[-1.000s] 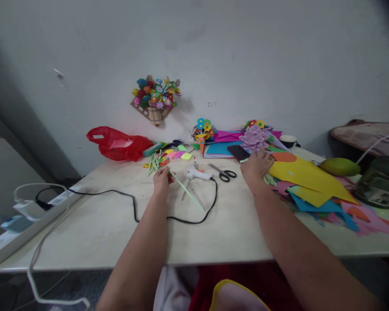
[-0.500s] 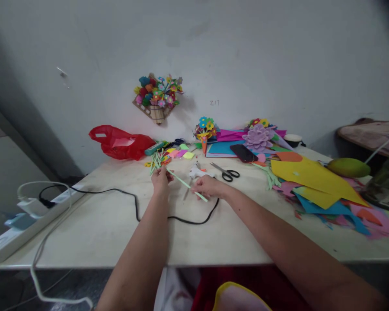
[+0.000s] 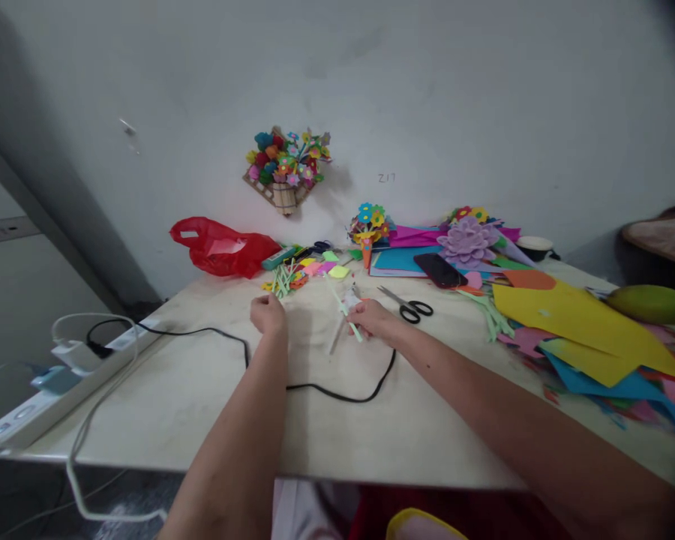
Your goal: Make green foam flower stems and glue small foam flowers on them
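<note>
A thin light-green strip (image 3: 337, 298) is pinched in the fingers of my right hand (image 3: 370, 319), over the middle of the table. Its far end slants up and to the left. Behind that hand lies a white glue gun (image 3: 351, 294), partly covered by it. My left hand (image 3: 268, 313) is closed, with its fingers curled and apart from the strip; whether anything is inside is hidden. Just beyond it is a pile of similar green strips (image 3: 284, 279). Black-handled scissors (image 3: 409, 306) lie to the right of the glue gun, blades pointing away to the left.
A black cord (image 3: 337, 394) loops across the table in front of my hands. Coloured foam sheets (image 3: 568, 322) cover the right side, near a phone (image 3: 439, 270). A red plastic bag (image 3: 225, 251) sits at the back left; a power strip (image 3: 61, 401) runs along the left edge.
My left hand has let go of the strip and come away to the left. The strip now stays in my right hand, tilted more steeply. The whole view has turned slightly left.
</note>
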